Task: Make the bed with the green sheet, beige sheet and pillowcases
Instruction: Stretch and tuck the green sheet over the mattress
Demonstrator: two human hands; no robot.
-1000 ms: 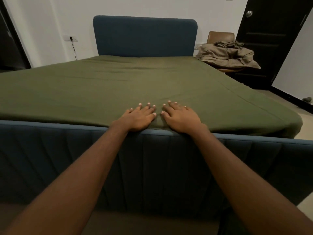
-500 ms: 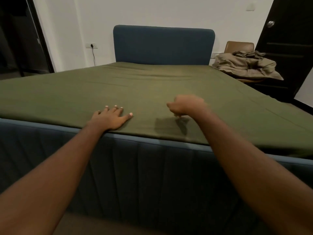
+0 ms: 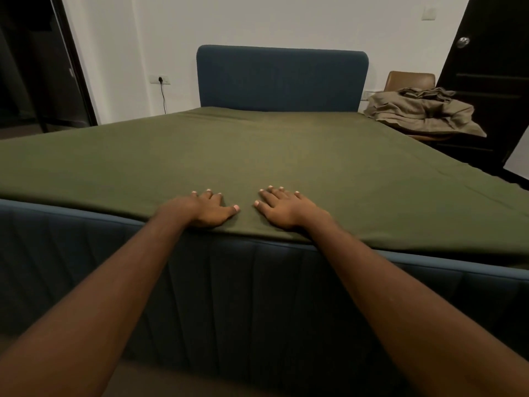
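The green sheet [image 3: 257, 156] lies spread flat over the whole mattress of a blue bed. My left hand [image 3: 204, 209] and my right hand [image 3: 282, 207] rest palm down on the sheet near the foot edge, fingers straight, a small gap between them. A heap of beige bedding [image 3: 423, 114], with a darker folded piece on top, lies on a brown chair at the far right of the bed.
The blue footboard [image 3: 229, 282] stands between me and the mattress. The blue headboard [image 3: 282, 78] is against the white wall. A dark door [image 3: 492, 67] is at the right, a wall socket with a cable [image 3: 161, 80] at the left.
My right hand was raised and curled half a second ago; it has come back down flat on the sheet. My left hand has stayed flat on the sheet.
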